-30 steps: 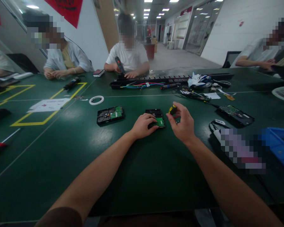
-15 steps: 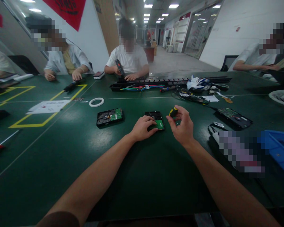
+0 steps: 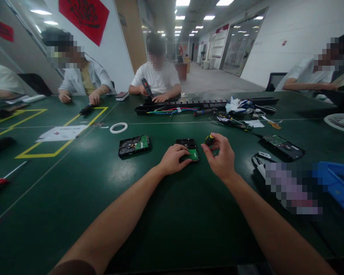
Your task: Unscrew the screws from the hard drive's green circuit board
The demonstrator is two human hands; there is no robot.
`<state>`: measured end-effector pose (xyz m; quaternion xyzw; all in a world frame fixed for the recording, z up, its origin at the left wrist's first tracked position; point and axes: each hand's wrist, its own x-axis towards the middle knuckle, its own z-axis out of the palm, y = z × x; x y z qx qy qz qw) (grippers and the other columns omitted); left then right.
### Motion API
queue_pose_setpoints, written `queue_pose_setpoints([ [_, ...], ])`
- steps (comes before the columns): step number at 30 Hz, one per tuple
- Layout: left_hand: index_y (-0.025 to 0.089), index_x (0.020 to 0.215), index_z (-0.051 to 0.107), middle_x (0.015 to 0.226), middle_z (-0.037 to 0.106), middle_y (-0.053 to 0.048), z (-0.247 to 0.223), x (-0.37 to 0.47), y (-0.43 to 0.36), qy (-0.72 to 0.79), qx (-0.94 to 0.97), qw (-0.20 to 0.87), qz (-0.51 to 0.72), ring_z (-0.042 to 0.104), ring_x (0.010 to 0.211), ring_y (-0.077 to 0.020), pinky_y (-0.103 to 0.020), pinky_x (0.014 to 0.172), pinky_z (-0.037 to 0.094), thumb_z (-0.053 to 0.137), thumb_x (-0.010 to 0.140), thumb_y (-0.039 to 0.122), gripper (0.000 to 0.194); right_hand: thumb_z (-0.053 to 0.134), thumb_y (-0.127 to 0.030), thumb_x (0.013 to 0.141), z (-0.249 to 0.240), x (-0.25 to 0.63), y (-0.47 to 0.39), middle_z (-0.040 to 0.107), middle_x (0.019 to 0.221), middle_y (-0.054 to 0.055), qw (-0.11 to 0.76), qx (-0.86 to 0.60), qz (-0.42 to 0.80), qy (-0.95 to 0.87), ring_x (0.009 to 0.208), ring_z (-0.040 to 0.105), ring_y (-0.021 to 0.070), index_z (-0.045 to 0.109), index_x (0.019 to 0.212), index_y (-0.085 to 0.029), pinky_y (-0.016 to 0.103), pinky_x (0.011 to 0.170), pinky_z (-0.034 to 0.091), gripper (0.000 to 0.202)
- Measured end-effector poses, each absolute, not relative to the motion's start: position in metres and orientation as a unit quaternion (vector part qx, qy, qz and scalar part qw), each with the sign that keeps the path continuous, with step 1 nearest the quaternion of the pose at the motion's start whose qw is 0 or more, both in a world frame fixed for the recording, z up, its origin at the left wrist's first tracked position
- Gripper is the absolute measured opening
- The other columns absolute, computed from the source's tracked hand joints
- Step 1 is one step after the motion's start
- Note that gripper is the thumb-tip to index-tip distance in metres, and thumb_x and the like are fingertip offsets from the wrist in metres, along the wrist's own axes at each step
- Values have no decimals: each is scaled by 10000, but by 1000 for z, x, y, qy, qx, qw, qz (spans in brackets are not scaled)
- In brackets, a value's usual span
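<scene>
The left hand (image 3: 174,159), half open with thumb and fingers parted, rests on the hard drive (image 3: 186,143), which lies on the table (image 3: 189,214) between both hands. The right hand (image 3: 222,156) is closed around a yellow-and-black screwdriver (image 3: 209,139) just beside it. Another drive (image 3: 134,146) lies to the left.

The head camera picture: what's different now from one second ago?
A co-worker's hand at the upper left moved rightward to the black tool; whether it grips is too small to tell. The person's left hand still rests on the middle hard drive, the right hand still holds the yellow-and-black screwdriver, and the left hard drive and right hard drive stayed put.
</scene>
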<state>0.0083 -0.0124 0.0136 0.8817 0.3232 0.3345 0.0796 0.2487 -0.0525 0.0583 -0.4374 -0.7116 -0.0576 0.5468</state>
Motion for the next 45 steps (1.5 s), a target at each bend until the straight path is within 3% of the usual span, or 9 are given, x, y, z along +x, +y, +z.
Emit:
queue_pose_setpoints([
  [13,247,1161,761,1216,729,-106,14,9,-13,317,881,81,342,668,1194,-314,-544,1023,552,772,973,389,237,583,-283,1040,52,249,-50,664,1434,122,530,-439,-1,-725,1094,753,260,438,1578,-309,482,952,667,557],
  [17,242,1159,758,1210,731,-105,14,9,-13,317,881,80,342,671,1190,-313,-545,1023,552,777,969,390,241,576,-282,1045,52,248,-51,658,1435,126,531,-441,-8,-724,1071,748,254,417,1596,-310,470,907,674,574],
  [26,245,1154,766,1216,726,-100,15,9,-13,318,880,81,343,665,1207,-307,-535,1032,555,779,970,394,237,681,-321,1005,61,248,-55,674,1206,75,525,-440,-41,-727,910,699,214,509,1507,-327,408,755,668,531],
  [35,225,1190,753,1246,708,-124,16,9,-15,323,881,77,337,656,1218,-319,-541,1046,550,764,979,391,269,701,-313,992,65,247,-57,659,1227,83,537,-425,-51,-727,983,685,226,554,1460,-320,376,710,668,490],
  [45,249,1204,749,1269,696,-114,15,8,-14,335,880,81,327,651,1225,-323,-548,1044,545,765,979,409,276,638,-293,1015,59,246,-55,696,1366,97,538,-444,-32,-716,1025,745,245,488,1555,-337,423,801,688,562],
])
